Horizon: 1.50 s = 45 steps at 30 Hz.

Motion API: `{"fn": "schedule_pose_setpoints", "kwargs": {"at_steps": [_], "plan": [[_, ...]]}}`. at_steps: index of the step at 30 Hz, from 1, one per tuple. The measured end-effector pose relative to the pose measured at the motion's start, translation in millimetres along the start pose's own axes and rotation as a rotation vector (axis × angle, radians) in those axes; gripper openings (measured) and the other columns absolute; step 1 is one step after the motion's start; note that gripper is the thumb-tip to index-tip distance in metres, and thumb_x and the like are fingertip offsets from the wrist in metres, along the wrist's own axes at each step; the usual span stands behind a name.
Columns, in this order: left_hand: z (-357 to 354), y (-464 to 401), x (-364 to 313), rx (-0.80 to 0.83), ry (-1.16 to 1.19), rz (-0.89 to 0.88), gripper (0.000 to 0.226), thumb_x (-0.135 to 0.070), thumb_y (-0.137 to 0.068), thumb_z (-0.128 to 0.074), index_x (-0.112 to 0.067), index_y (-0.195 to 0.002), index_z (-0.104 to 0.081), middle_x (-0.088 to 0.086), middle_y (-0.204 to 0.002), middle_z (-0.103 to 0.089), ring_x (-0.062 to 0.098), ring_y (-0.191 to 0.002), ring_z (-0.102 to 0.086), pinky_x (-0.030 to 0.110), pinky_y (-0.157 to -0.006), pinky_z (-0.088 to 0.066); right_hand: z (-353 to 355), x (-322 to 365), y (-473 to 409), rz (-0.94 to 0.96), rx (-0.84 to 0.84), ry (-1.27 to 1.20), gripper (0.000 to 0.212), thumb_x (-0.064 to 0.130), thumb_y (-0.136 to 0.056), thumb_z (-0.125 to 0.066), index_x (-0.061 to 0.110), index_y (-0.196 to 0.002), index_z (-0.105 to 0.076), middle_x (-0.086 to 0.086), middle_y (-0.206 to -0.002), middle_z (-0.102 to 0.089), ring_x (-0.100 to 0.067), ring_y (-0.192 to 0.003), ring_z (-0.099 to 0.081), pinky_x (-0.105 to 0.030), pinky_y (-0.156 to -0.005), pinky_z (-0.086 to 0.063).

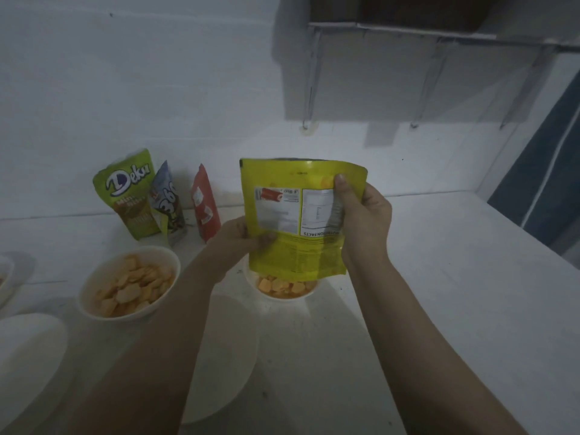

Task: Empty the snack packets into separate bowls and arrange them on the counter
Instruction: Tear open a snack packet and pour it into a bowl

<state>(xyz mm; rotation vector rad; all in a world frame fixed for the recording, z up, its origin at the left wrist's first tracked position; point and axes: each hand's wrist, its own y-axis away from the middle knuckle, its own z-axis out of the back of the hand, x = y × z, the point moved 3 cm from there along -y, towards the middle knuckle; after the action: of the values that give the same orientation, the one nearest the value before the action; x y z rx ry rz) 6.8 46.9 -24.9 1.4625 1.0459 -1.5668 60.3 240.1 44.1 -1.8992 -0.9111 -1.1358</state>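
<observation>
I hold a yellow snack packet [292,246] upside down, its mouth over a white bowl [309,295] with orange snack pieces in it. My left hand [241,237] grips the packet's left side. My right hand [364,215] grips its right side, thumb across the printed label. Most of the bowl is hidden behind the packet. To the left stands a second white bowl [91,296] filled with pale yellow crackers.
Three more packets stand by the wall: a green Deku one [131,196], a grey-blue one [168,205] and a red one [205,204]. Another bowl's rim [6,277] shows at the left edge. A metal rack [408,36] hangs overhead on the white wall.
</observation>
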Motion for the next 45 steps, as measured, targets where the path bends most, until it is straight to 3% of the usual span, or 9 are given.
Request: {"fn": "schedule_pose_setpoints", "kwargs": {"at_steps": [5,10,16,19,23,28,34,39,45], "plan": [[6,1,8,0.022,-0.104,0.042,0.036,-0.024,-0.072,-0.082,-0.029,-0.106,-0.070,-0.005,-0.107,-0.074,0.017,-0.103,-0.069,0.032,-0.087,-0.056,-1,3,-2,0.049,0.019,0.041,0.016,0.021,-0.091,-0.068,0.012,-0.079,-0.074,-0.004,-0.075,-0.075,-0.023,-0.072,-0.071,-0.039,-0.068,-0.059],[4,-5,-33,-0.053,0.098,-0.128,0.020,-0.035,-0.081,-0.065,-0.030,-0.100,-0.071,-0.005,-0.107,-0.074,0.011,-0.098,-0.069,0.025,-0.080,-0.056,2,4,-2,0.117,0.007,0.185,0.022,0.027,-0.089,-0.070,0.013,-0.073,-0.072,-0.010,-0.074,-0.072,-0.025,-0.072,-0.066,-0.051,-0.071,-0.056],[12,-17,-38,-0.202,0.329,-0.210,0.019,-0.027,-0.086,-0.058,-0.025,-0.092,-0.076,-0.001,-0.098,-0.075,0.018,-0.092,-0.069,0.034,-0.079,-0.055,-4,3,14,0.129,0.182,0.302,0.006,0.023,-0.083,-0.077,0.018,-0.084,-0.073,0.005,-0.077,-0.074,-0.007,-0.075,-0.069,-0.024,-0.065,-0.057],[16,-16,-33,-0.234,0.415,-0.214,0.019,-0.028,-0.085,-0.058,-0.025,-0.088,-0.076,-0.002,-0.093,-0.074,0.019,-0.089,-0.067,0.038,-0.080,-0.051,-2,-18,15,0.019,0.308,0.614,0.024,0.032,-0.076,-0.082,0.029,-0.099,-0.075,0.020,-0.080,-0.071,0.007,-0.075,-0.067,-0.015,-0.072,-0.057],[25,-14,-31,-0.276,0.465,-0.234,0.018,-0.028,-0.084,-0.059,-0.021,-0.092,-0.074,0.001,-0.095,-0.073,0.024,-0.094,-0.066,0.043,-0.086,-0.051,6,-42,19,-0.096,0.362,0.820,0.030,0.029,-0.078,-0.081,0.024,-0.107,-0.074,0.009,-0.094,-0.072,-0.006,-0.083,-0.067,-0.025,-0.080,-0.057],[42,-11,-24,-0.469,0.623,-0.160,0.013,-0.028,-0.091,-0.060,-0.025,-0.101,-0.068,0.002,-0.111,-0.071,0.031,-0.114,-0.062,0.053,-0.090,-0.050,14,-51,23,-0.171,0.294,0.541,0.012,0.017,-0.080,-0.078,0.016,-0.092,-0.077,-0.006,-0.085,-0.076,-0.024,-0.083,-0.073,-0.046,-0.083,-0.059],[49,-5,-19,-0.544,0.733,-0.054,0.019,-0.033,-0.095,-0.054,-0.023,-0.109,-0.060,0.003,-0.106,-0.070,0.028,-0.097,-0.068,0.040,-0.062,-0.058,9,-48,41,-0.298,0.187,0.043,0.020,0.008,-0.090,-0.067,0.004,-0.109,-0.066,-0.017,-0.101,-0.073,-0.026,-0.094,-0.071,-0.038,-0.086,-0.057],[48,-1,-23,-0.507,0.680,-0.009,0.043,-0.036,-0.095,-0.056,-0.017,-0.133,-0.051,0.011,-0.123,-0.066,0.033,-0.111,-0.065,0.055,-0.081,-0.055,7,-33,61,-0.179,0.087,0.082,0.016,0.007,-0.094,-0.061,0.006,-0.110,-0.065,-0.016,-0.093,-0.074,-0.026,-0.087,-0.071,-0.035,-0.077,-0.060],[7,13,-36,-0.302,0.342,-0.025,0.025,-0.035,-0.095,-0.058,-0.026,-0.118,-0.060,-0.002,-0.118,-0.068,0.014,-0.109,-0.064,0.036,-0.089,-0.050,22,4,98,0.120,-0.157,0.183,0.010,0.010,-0.097,-0.058,0.008,-0.103,-0.066,-0.014,-0.083,-0.068,-0.023,-0.082,-0.068,-0.037,-0.070,-0.061]]}}
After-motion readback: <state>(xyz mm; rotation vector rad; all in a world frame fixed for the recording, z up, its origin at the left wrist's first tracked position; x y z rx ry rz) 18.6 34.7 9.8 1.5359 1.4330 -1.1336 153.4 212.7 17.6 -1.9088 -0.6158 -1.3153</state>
